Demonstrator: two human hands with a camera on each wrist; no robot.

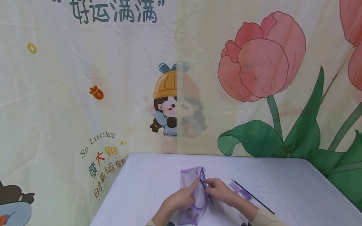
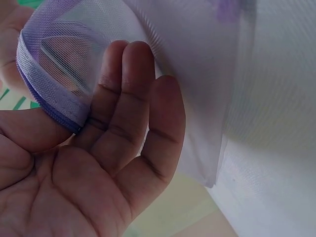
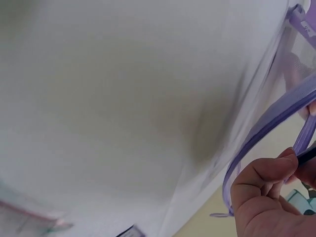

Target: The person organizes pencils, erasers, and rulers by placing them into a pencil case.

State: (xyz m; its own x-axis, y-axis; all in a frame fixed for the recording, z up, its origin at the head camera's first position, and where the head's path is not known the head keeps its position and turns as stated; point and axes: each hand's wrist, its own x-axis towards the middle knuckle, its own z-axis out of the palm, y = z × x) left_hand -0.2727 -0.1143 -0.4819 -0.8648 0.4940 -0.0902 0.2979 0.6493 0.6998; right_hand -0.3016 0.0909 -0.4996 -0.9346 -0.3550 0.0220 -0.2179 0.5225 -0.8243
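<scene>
A see-through purple mesh zip pouch [image 1: 185, 216] lies lengthwise on the table. My left hand [image 1: 182, 197] holds it from the left; in the left wrist view its thumb and index finger pinch the purple zipper edge [image 2: 52, 111], and the other fingers lie along the mesh. My right hand [image 1: 219, 189], at the pouch's right side, pinches a thin dark pencil-like stick [image 1: 202, 184]. The stick slants across the zipper opening in the head view. Close up, a short dark piece of it shows between thumb and fingers of the right hand [image 3: 266, 190].
To the right on the white table [image 1: 158, 166] lies a long slim black pencil-like stick [image 1: 258, 200]. Beside it are small purple pieces [image 1: 240, 190]. A printed cloth backdrop [image 1: 127, 78] with a tulip stands behind the table.
</scene>
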